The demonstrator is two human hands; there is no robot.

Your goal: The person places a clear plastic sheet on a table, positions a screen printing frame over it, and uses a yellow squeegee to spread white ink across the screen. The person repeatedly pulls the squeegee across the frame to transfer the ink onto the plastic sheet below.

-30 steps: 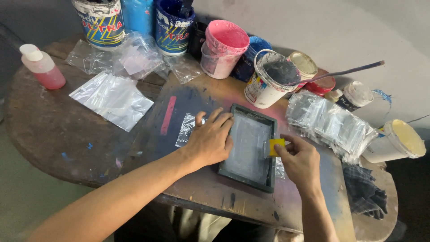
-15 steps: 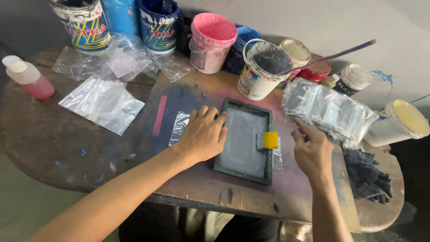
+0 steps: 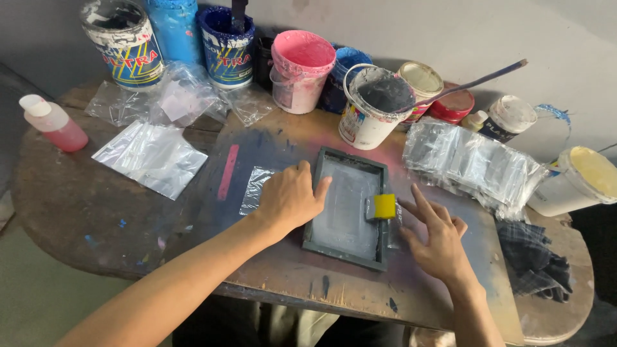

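Observation:
A small grey framed printing screen [image 3: 350,207] lies flat on the stained wooden table [image 3: 64,205]. My left hand [image 3: 290,198] presses on the frame's left edge, its thumb on the mesh. A clear plastic bag [image 3: 256,190] lies partly under that hand and the frame. A small yellow squeegee block [image 3: 384,206] rests on the frame's right side. My right hand [image 3: 436,236] hovers just right of the block with fingers spread, holding nothing.
Paint buckets and tubs line the back: blue [image 3: 225,46], pink [image 3: 295,69], white with dark paint [image 3: 371,106]. A stack of clear bags [image 3: 472,162] lies at right, another bag [image 3: 151,156] at left, beside a red-filled bottle [image 3: 53,122]. A dark rag [image 3: 532,259] sits at right.
My right hand let go of the yellow block, which now rests on the frame's right side, and drew back with fingers spread. My left hand stays on the frame.

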